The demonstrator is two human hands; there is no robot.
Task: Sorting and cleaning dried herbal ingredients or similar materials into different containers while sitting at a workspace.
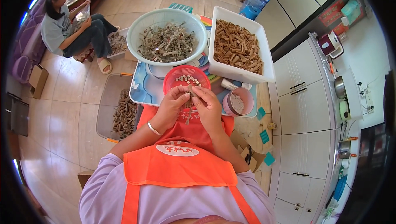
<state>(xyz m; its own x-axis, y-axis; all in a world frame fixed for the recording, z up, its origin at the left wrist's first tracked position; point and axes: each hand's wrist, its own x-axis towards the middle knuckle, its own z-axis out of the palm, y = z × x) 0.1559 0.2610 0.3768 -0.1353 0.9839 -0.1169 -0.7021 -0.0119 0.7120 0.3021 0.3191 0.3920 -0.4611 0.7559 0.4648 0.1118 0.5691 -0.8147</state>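
My left hand (169,106) and my right hand (209,109) meet above my lap, fingertips pinched together on a small brownish-grey piece (190,89). Thin dark strips hang below it between the hands; its exact kind is unclear. Just beyond my fingers sits a red plastic basket (170,77) with several small round whitish discs (187,79) in it. To the right stands a pink cup (250,98) holding whitish bits. Farther back, a pale green basin (134,38) holds a heap of grey stringy scraps (169,42). Beside it, a white tub (268,69) is full of brown curled pieces (237,44).
These containers crowd a small blue patterned table (140,90). On the floor at left, a clear bin (105,104) holds brown rolled pieces (124,112). A seated person (62,30) handles a clear bag at the far left. White cabinets (305,150) line the right side.
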